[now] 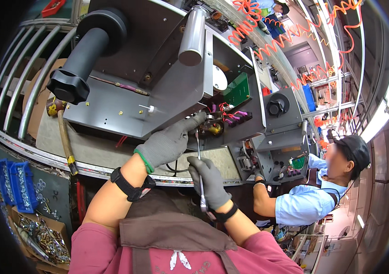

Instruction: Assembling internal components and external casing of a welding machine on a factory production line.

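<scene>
My right hand, in a grey glove, is closed round the shaft of a long metal wrench. The wrench stands nearly upright in the picture, its upper end at a round metal part with yellow windings inside a dark grey machine housing. My left hand, gloved too, reaches to the same spot with its forefinger stretched along the housing edge. Its fingertips meet by the wrench's upper end; what they pinch is hidden. Red wires and purple connectors sit beside them, below a green circuit board.
A hammer with a yellow-marked head lies at the bench's left. Blue bins and a cardboard box of hardware stand at lower left. A black-knobbed spindle juts from the housing. A co-worker works at another housing on the right.
</scene>
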Tool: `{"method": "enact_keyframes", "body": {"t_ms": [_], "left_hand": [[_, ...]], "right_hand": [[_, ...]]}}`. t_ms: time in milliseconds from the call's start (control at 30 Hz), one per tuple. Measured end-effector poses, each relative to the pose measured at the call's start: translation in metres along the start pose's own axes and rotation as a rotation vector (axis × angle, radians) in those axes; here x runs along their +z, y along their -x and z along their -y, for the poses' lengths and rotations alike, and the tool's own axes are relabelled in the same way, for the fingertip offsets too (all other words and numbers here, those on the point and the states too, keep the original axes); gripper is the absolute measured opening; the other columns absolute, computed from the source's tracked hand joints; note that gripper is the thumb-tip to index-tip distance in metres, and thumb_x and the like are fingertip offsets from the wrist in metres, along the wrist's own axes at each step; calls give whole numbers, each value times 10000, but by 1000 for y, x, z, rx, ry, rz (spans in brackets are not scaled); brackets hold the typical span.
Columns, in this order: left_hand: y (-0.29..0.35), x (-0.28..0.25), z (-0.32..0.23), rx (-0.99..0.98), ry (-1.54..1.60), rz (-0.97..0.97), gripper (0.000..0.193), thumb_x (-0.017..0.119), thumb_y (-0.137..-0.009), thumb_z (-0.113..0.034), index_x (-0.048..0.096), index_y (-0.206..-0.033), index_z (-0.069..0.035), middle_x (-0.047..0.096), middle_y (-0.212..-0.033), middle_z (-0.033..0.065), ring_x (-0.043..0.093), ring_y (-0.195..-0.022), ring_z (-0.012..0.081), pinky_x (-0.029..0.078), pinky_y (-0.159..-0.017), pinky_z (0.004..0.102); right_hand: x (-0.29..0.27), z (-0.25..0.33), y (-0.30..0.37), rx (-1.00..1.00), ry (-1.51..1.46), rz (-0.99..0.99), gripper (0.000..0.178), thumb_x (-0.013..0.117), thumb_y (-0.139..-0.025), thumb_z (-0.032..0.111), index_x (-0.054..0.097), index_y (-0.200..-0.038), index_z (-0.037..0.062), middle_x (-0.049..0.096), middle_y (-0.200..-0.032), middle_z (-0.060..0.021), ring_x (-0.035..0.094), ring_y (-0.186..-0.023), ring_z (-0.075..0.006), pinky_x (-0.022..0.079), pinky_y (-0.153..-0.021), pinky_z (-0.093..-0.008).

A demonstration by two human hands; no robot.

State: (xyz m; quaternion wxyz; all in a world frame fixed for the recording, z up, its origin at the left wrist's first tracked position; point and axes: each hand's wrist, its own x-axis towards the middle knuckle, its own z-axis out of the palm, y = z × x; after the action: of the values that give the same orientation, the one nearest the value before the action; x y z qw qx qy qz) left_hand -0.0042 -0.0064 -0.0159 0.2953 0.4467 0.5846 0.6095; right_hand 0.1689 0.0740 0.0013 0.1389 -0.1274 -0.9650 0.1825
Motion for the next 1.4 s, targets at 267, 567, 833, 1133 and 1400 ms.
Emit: {"method": "enact_keyframes", "body": {"t_ms": [267, 567, 833, 1133, 1400], "left_hand": [[-1, 1, 0, -79, -4, 24, 594, 368, -807, 38, 427, -1379, -111, 541, -1238, 161, 518, -1123, 260, 394, -972, 320], [-3, 5, 6, -133, -3, 43, 578, 359, -840, 10, 385, -1403, -118, 508, -1279, 197, 504, -1161, 294, 376, -997, 340], [-3, 6, 13, 40, -50, 17, 515, 466, -895, -113, 376, -1402, -137, 521, -1268, 188, 519, -1163, 312, 399, -987, 357], [4, -4, -2, -102, 1, 45, 423, 481, -869, -118, 463, -1290, -83, 554, -1211, 197, 525, -1143, 339, 436, -947, 384], [-2, 4, 18, -73, -79, 1, 438, 468, -857, -95, 435, -1293, -117, 556, -1187, 204, 552, -1092, 344, 452, -917, 388]], "right_hand": [[-76, 37, -23, -107, 154, 240, 145, 645, -812, 185, 615, -900, 74, 601, -867, -150, 597, -719, -340, 473, -617, -403], [-85, 56, -74, -182, 408, 364, 121, 614, -823, 213, 580, -836, 98, 528, -749, -132, 597, -671, -333, 476, -563, -429], [-74, 55, -114, -134, 449, 379, 226, 551, -850, 243, 586, -731, 55, 573, -670, -169, 604, -637, -362, 486, -595, -456], [-60, 47, -108, 110, 81, 174, 191, 530, -885, 229, 620, -848, 64, 581, -669, -196, 595, -666, -388, 467, -575, -426], [-47, 34, -100, 164, 65, 179, 152, 527, -915, 134, 594, -909, -3, 564, -652, -157, 558, -569, -235, 444, -570, -344]]}}
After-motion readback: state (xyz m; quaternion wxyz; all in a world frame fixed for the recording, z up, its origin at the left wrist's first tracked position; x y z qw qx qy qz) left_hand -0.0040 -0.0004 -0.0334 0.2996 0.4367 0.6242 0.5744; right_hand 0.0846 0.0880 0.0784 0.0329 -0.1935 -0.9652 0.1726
